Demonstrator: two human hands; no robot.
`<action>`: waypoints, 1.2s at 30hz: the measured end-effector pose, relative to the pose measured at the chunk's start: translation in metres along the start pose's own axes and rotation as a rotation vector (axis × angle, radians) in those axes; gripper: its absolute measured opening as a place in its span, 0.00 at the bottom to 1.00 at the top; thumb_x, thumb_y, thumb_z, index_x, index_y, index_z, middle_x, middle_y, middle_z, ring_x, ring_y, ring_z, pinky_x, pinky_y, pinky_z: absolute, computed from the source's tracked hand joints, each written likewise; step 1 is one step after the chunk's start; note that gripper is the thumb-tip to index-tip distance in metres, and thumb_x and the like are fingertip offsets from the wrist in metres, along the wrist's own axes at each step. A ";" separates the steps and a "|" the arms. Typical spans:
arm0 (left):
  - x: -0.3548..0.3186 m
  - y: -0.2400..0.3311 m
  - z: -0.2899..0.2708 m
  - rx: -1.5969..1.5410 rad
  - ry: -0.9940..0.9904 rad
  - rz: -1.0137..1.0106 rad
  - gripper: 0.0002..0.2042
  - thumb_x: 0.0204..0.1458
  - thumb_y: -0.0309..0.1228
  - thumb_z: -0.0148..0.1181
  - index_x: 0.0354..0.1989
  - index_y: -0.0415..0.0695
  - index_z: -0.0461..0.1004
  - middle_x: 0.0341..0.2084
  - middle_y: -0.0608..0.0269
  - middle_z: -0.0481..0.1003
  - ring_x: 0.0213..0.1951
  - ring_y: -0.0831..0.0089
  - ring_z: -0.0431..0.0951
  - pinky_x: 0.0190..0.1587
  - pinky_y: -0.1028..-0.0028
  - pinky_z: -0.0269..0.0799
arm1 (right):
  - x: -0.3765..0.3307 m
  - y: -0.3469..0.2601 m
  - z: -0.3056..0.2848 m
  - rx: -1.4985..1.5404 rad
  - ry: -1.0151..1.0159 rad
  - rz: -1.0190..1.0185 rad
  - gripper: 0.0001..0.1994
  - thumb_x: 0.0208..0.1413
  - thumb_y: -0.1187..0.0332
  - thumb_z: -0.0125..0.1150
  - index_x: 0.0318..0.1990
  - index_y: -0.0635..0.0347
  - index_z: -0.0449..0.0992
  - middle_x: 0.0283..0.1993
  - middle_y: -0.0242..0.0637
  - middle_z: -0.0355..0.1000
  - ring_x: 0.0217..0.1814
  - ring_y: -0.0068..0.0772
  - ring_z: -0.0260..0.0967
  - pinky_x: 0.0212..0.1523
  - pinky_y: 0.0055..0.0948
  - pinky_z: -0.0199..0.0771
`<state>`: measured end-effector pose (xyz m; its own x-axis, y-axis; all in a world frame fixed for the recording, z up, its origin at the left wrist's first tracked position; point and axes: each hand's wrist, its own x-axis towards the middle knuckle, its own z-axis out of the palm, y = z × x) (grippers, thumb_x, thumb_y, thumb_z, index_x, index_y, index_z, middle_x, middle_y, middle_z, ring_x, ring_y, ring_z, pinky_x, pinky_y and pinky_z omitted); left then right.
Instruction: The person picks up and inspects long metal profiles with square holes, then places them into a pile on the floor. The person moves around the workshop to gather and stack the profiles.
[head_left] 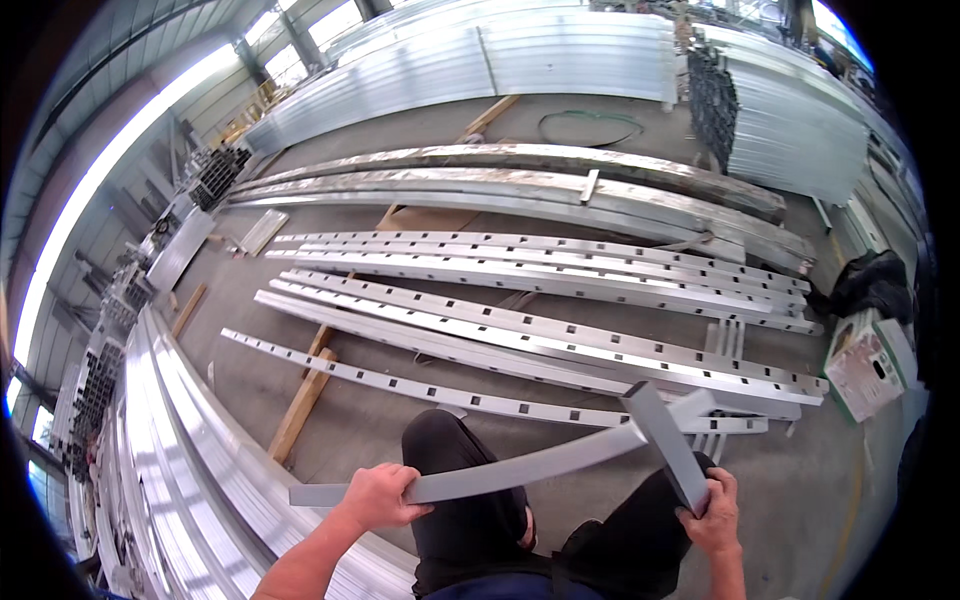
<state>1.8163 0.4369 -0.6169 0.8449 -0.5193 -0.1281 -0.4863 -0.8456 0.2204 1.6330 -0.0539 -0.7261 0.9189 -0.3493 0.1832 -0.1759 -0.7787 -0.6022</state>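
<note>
My left hand (382, 496) is wrapped round a long grey metal bar (530, 463), which lies across above my knees and looks bent by the lens. In my right hand (714, 512) is the lower end of a short grey rectangular metal tube (664, 440). The short tube slants across the bar near its right end, and the bar's tip shows beyond it. Whether the two pieces are joined or only touching, I cannot tell. Just ahead of my knees lies a slim metal rail with square holes (456, 402).
More silver rails with square holes (560, 325) lie in rows on the floor, some on wooden blocks (300, 408). Long metal profiles (185, 430) fill the left side. Beams (500, 180) and stacked panels (570, 62) stand farther off. A carton (862, 368) sits at right beside a black bag (870, 288).
</note>
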 end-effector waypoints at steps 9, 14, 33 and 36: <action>0.027 -0.008 -0.018 0.095 -0.209 0.115 0.21 0.36 0.46 0.72 0.29 0.46 0.70 0.30 0.59 0.68 0.29 0.57 0.77 0.28 0.60 0.74 | 0.045 -0.010 -0.006 -0.068 -0.260 0.152 0.27 0.30 0.69 0.74 0.41 0.57 0.67 0.34 0.42 0.70 0.33 0.45 0.72 0.34 0.42 0.72; 0.039 -0.012 -0.002 0.055 -0.340 -0.028 0.26 0.31 0.49 0.74 0.29 0.45 0.68 0.30 0.54 0.66 0.27 0.49 0.75 0.27 0.54 0.74 | 0.053 0.059 -0.017 -0.233 0.082 0.075 0.33 0.48 0.68 0.64 0.61 0.63 0.58 0.32 0.49 0.69 0.32 0.55 0.70 0.36 0.47 0.71; 0.029 0.018 -0.009 0.201 -0.499 -0.260 0.28 0.33 0.46 0.74 0.37 0.43 0.67 0.47 0.42 0.66 0.42 0.37 0.72 0.42 0.46 0.72 | -0.096 0.077 -0.083 0.419 -0.659 1.242 0.52 0.38 0.62 0.71 0.71 0.63 0.46 0.64 0.52 0.59 0.61 0.41 0.63 0.58 0.34 0.67; 0.033 0.011 -0.008 0.176 -0.557 -0.271 0.29 0.34 0.48 0.73 0.38 0.43 0.68 0.47 0.39 0.68 0.43 0.38 0.73 0.43 0.48 0.73 | -0.112 0.063 -0.099 0.621 -0.602 1.401 0.53 0.38 0.63 0.70 0.73 0.58 0.43 0.65 0.51 0.57 0.61 0.40 0.62 0.56 0.36 0.69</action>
<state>1.8407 0.4113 -0.6110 0.7240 -0.2307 -0.6501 -0.3409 -0.9390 -0.0464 1.4840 -0.1154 -0.7075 0.1987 -0.2025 -0.9589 -0.9134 0.3163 -0.2561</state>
